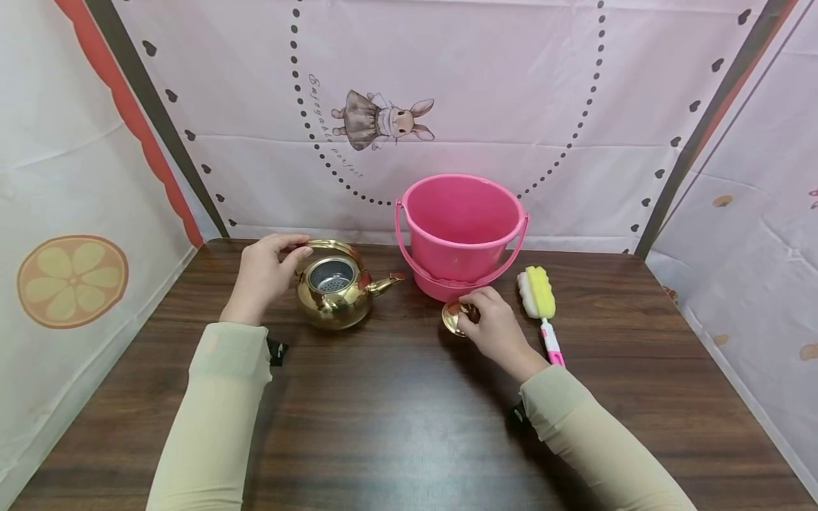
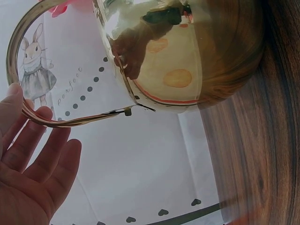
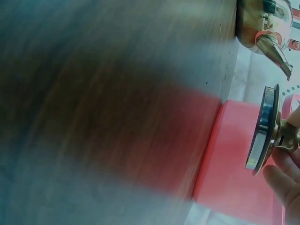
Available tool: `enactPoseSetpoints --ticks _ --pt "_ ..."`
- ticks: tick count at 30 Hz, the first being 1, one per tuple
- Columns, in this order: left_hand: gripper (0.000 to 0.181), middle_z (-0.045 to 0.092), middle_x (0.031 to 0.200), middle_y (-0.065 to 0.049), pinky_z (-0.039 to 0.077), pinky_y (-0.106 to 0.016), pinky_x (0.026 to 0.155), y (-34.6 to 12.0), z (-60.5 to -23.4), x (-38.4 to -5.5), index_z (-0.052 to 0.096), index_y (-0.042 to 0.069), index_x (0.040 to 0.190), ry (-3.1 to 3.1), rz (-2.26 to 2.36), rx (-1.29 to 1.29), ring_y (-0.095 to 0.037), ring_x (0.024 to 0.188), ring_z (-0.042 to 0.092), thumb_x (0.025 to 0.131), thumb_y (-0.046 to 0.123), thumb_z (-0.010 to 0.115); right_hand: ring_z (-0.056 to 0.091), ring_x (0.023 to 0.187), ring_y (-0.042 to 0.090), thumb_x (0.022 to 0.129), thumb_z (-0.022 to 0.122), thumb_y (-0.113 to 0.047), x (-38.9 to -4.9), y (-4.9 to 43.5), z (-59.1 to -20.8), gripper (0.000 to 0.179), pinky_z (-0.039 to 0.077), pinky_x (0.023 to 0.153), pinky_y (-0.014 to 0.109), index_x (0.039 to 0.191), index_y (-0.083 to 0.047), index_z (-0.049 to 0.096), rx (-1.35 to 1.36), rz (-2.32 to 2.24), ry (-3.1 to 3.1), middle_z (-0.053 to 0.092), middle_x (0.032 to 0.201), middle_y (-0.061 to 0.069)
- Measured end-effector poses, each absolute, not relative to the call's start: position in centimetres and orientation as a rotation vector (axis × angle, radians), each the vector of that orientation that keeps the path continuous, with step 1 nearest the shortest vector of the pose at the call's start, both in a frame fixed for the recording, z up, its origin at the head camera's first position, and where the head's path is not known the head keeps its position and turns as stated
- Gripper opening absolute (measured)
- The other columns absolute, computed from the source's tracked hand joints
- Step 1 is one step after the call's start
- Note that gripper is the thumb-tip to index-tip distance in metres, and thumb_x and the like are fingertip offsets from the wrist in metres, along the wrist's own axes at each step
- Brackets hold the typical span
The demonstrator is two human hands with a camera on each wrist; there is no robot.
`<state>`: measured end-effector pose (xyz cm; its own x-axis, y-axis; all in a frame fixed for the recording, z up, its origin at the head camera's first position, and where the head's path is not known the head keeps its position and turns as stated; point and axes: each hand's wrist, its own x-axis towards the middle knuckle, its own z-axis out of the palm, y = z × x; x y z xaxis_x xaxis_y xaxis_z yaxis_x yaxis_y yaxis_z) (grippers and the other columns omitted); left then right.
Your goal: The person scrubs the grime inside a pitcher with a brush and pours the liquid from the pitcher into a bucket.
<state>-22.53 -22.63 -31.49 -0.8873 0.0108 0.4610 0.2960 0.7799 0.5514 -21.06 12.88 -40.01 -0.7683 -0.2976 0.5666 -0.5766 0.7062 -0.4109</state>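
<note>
A shiny gold kettle stands on the table at left of centre, its spout toward the right and its top uncovered, with a metal strainer inside. My left hand holds the arched handle between thumb and fingers. In front of the pink bucket, my right hand pinches the kettle's round gold lid by its knob. In the right wrist view the lid hangs above the table, tilted on edge, its steel rim visible.
Behind the right hand stands a pink bucket with its handle lowered at the front. To its right lies a yellow and white sponge brush with a pink and white handle. Printed cloth walls the brown wooden table.
</note>
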Motion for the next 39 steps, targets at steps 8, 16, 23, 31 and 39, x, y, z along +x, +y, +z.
enactPoseSetpoints --ticks 8,16,23,31,39 --pt "0.030 0.064 0.113 -0.022 0.050 -0.048 0.085 -22.5 -31.6 -22.5 0.065 0.000 0.116 -2.540 -0.898 -0.226 -0.035 0.100 0.061 0.094 0.019 0.060 0.057 0.086 0.020 0.077 0.070 -0.008 -20.8 13.4 -39.9 0.021 0.053 0.072 0.034 0.097 -0.002 0.069 0.600 0.797 -2.517 0.063 0.096 0.010" --pt "0.030 0.064 0.114 -0.021 0.049 -0.049 0.087 -22.4 -31.6 -22.5 0.065 0.000 0.117 -2.546 -0.894 -0.218 -0.035 0.102 0.060 0.094 0.019 0.060 0.056 0.082 0.019 0.078 0.072 -0.008 -20.6 13.9 -40.0 0.019 0.052 0.068 0.033 0.096 -0.002 0.069 0.600 0.785 -2.528 0.062 0.093 0.010" --pt "0.030 0.064 0.114 -0.022 0.049 -0.049 0.087 -22.5 -31.5 -22.4 0.065 0.000 0.117 -2.548 -0.889 -0.219 -0.035 0.102 0.060 0.094 0.019 0.060 0.056 0.082 0.019 0.076 0.071 -0.005 -20.7 14.1 -40.1 0.018 0.052 0.069 0.034 0.093 -0.001 0.069 0.591 0.786 -2.527 0.062 0.090 0.010" --pt "0.031 0.063 0.116 -0.021 0.049 -0.049 0.088 -22.6 -31.4 -22.3 0.064 0.001 0.118 -2.567 -0.902 -0.204 -0.035 0.104 0.060 0.094 0.020 0.059 0.055 0.081 0.019 0.077 0.070 -0.006 -20.5 14.4 -40.2 0.016 0.051 0.069 0.032 0.093 -0.002 0.069 0.539 0.785 -2.597 0.061 0.089 0.009" --pt "0.031 0.063 0.115 -0.022 0.049 -0.049 0.088 -22.7 -31.5 -22.4 0.065 0.000 0.117 -2.556 -0.892 -0.220 -0.035 0.103 0.060 0.094 0.020 0.059 0.055 0.083 0.019 0.077 0.070 -0.007 -20.6 14.6 -40.1 0.016 0.051 0.070 0.032 0.092 -0.001 0.069 0.521 0.763 -2.639 0.062 0.088 0.009"
